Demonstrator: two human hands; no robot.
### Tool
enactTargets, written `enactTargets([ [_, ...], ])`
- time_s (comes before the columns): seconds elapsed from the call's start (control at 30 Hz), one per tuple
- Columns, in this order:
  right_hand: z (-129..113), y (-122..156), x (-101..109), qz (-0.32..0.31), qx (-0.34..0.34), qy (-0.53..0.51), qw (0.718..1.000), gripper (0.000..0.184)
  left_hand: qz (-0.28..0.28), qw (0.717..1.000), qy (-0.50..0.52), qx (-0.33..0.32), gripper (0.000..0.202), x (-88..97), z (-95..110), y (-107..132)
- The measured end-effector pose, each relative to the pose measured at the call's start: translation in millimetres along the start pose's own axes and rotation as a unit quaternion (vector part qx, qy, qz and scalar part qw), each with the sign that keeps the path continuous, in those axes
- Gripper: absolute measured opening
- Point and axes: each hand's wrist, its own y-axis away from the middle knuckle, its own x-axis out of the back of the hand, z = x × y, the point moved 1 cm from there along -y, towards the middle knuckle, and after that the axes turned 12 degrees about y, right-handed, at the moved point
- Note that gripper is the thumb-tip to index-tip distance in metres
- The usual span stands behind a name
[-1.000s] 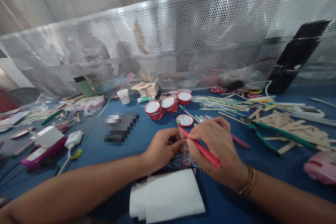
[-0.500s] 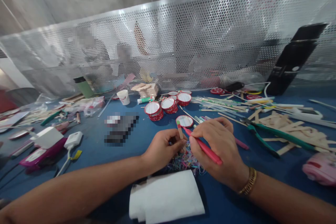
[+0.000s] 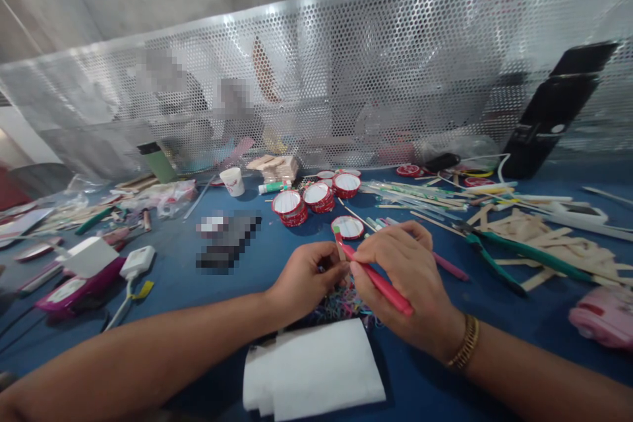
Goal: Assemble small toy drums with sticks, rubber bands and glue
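Observation:
Between the thumb and fingers of my left hand (image 3: 312,277) a small wooden stick (image 3: 341,248) stands up, its top end coloured green and red. My right hand (image 3: 403,273) grips a pinkish-red marker (image 3: 383,289), and the marker's tip meets the stick just below the coloured end. Beneath both hands lies a tangle of multicoloured threads (image 3: 341,306), partly covered by them. A folded white cloth or paper (image 3: 316,369) rests in front of it. Just behind the stick is a round red-rimmed piece with a white top (image 3: 349,227).
Several red-and-white round pieces (image 3: 289,206) stand behind, beside a paper cup (image 3: 232,182). To the right lie green-handled pliers (image 3: 539,257) on loose wooden sticks (image 3: 558,241). White adapters and cables (image 3: 138,262) are at left. A perforated metal screen (image 3: 306,79) closes off the back, with people beyond it.
The marker in my right hand has shifted slightly left and down, bringing its tip against the stick. My left hand holds the stick in nearly the same place.

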Motion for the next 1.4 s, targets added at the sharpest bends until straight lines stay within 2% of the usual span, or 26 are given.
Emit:
enactTargets([
  [0.2,-0.1,-0.5,-0.1,-0.005,-0.005,0.01,1.0,0.009,0.001,1.0,0.005,-0.004,0.025,-0.5,1.5,0.3],
  [0.4,1.2,-1.6,1.2,0.022,-0.012,0.017,1.0,0.01,0.004,1.0,0.003,-0.008,0.029,-0.2,0.2,-0.6],
  [1.17,-0.2,-1.1,-1.3,-0.002,-0.004,0.014,1.0,0.009,0.005,1.0,-0.002,-0.009,0.024,-0.8,2.7,-0.6],
  [1.4,3.0,-2.2,0.6,0.021,-0.008,0.024,0.999,0.009,0.002,1.0,-0.005,-0.011,0.027,0.0,2.1,-0.2],
])
